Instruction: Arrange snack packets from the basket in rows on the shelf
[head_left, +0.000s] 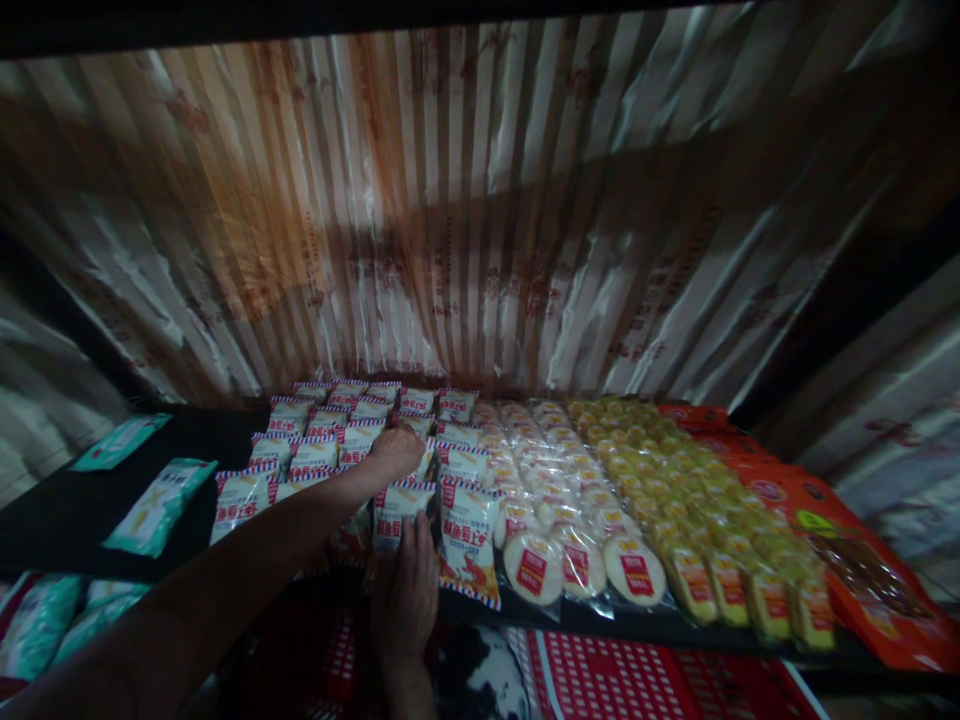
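Rows of snack bags with striped crimped edges (469, 535) stand on a black shelf (82, 525). My left hand (397, 452) reaches across from the lower left into these rows. Its fingers are curled, and what they hold is hidden behind the hand and among the bags. My right hand (409, 585) is lower, at the front of the shelf. Its fingers and thumb are on a front-row snack bag (397, 500), covering the lower part of it.
Right of the bags are round white wrapped crackers (534, 570), yellow wrapped snacks (690, 585) and orange-red packets (877, 590). Teal packets (157, 505) lie at left. Red baskets (607, 675) stand below the front edge. A pleated sheet (480, 220) hangs behind.
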